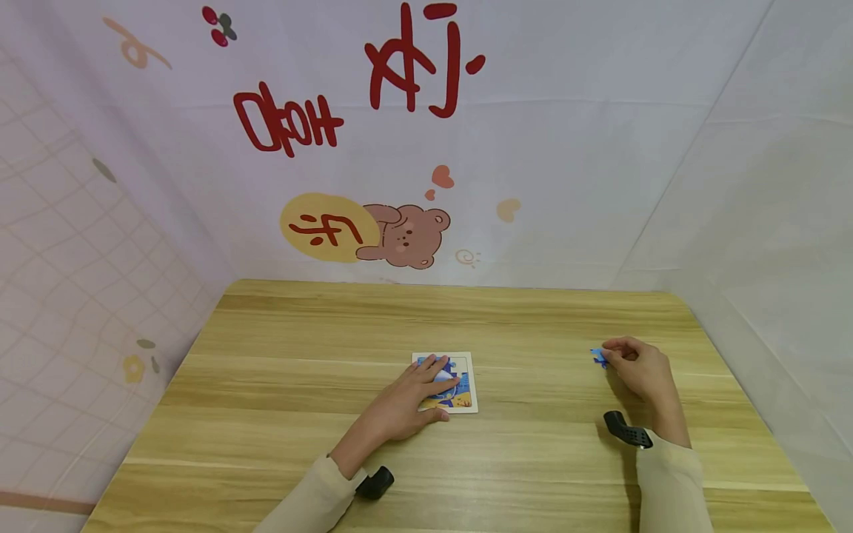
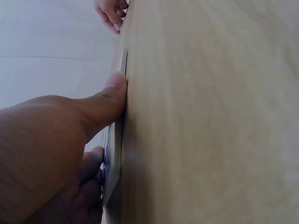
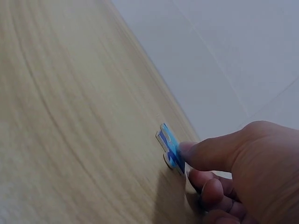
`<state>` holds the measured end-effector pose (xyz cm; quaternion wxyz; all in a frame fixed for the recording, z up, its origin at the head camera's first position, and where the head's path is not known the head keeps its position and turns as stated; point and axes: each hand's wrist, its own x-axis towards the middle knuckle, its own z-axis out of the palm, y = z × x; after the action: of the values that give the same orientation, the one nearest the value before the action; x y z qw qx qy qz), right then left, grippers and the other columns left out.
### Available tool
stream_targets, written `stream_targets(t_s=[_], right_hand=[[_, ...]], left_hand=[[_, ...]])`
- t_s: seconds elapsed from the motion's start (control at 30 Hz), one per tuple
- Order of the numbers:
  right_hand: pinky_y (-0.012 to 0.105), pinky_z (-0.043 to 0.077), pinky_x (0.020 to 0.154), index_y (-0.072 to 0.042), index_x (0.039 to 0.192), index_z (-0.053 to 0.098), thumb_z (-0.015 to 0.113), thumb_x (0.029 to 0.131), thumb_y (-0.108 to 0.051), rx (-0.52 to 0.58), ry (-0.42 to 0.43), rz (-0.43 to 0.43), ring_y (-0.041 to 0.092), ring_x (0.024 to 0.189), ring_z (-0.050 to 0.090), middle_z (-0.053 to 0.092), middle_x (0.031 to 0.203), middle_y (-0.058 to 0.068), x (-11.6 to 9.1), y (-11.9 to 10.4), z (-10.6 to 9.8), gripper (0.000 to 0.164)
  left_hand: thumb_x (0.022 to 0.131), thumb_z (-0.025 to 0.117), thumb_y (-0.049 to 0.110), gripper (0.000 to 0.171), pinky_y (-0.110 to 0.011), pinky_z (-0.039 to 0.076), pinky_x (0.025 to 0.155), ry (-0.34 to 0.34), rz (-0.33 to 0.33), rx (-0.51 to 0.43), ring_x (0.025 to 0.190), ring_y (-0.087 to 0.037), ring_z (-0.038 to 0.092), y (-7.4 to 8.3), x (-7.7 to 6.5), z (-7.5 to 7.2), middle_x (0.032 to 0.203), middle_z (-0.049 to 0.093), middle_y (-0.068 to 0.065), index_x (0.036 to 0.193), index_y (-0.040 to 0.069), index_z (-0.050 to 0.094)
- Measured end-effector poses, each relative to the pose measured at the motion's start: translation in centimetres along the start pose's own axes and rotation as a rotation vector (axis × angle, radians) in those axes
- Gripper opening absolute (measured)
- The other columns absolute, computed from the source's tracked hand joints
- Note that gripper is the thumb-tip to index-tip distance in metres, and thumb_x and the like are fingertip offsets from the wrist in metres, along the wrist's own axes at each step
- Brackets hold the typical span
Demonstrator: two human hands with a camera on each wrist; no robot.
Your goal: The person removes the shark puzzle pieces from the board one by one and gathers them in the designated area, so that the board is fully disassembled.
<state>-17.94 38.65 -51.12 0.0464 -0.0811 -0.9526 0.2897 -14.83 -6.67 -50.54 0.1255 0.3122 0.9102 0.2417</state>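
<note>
A small jigsaw puzzle board [image 1: 474, 396] with a pale frame and a blue and yellow picture lies on the table. My left hand [image 1: 403, 400] rests over its left part with the fingers spread, hiding much of the picture. The left wrist view has the thumb [image 2: 112, 93] along the near edge of the board [image 2: 113, 172]. Off to the right, my right hand [image 1: 643, 370] pinches a blue puzzle piece [image 1: 597, 356] between thumb and fingers. Seen from the right wrist, that puzzle piece [image 3: 171, 145] is tilted, close over the wood, its knobs sticking out past the thumb.
The wood-grain table [image 1: 320, 318] runs back to a white cloth wall [image 1: 566, 148] printed with red characters and a bear [image 1: 413, 237]. Cloth also hangs at both sides. A black wrist camera [image 1: 375, 483] sits on the left wrist, another [image 1: 626, 429] on the right.
</note>
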Motion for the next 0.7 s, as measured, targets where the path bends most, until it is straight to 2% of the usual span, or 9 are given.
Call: stream_targets(t_s=[0.2,0.4,0.57,0.7], right_hand=[[0.022,0.042,0.059,-0.009,0.108,0.076,0.066,0.100,-0.030,0.004,0.009,-0.003,0.007,0.073,0.053,0.069,0.088,0.003,0.2,0.2,0.0,0.025],[0.022,0.043,0.059,-0.008,0.108,0.076,0.066,0.099,-0.032,0.007,-0.004,-0.005,0.009,0.074,0.054,0.069,0.088,0.004,0.1,0.2,-0.1,0.027],[0.022,0.045,0.062,-0.007,0.114,0.074,0.065,0.100,-0.036,0.012,-0.035,-0.017,0.013,0.082,0.058,0.072,0.096,0.008,0.0,-0.5,-0.4,0.034],[0.025,0.048,0.069,-0.005,0.121,0.072,0.063,0.101,-0.037,0.036,-0.063,-0.036,0.023,0.093,0.066,0.073,0.105,0.013,0.0,-1.2,-0.5,0.038]], left_hand=[[0.097,0.067,0.044,0.065,-0.051,0.018,0.130,0.001,0.002,0.001,0.161,-0.025,0.015,0.0,0.1,0.0,0.172,0.021,-0.002,0.156,0.027,0.045],[0.097,0.067,0.044,0.065,-0.051,0.018,0.130,0.006,0.007,0.010,0.161,-0.025,0.015,0.0,0.1,0.1,0.172,0.022,-0.002,0.156,0.027,0.045],[0.096,0.069,0.043,0.064,-0.053,0.022,0.128,0.029,0.026,-0.008,0.161,-0.027,0.016,0.0,0.0,0.0,0.172,0.022,-0.004,0.154,0.027,0.049],[0.094,0.072,0.042,0.062,-0.054,0.029,0.125,0.035,0.024,-0.051,0.161,-0.029,0.013,-0.3,-0.1,-0.2,0.173,0.020,-0.004,0.151,0.026,0.053]])
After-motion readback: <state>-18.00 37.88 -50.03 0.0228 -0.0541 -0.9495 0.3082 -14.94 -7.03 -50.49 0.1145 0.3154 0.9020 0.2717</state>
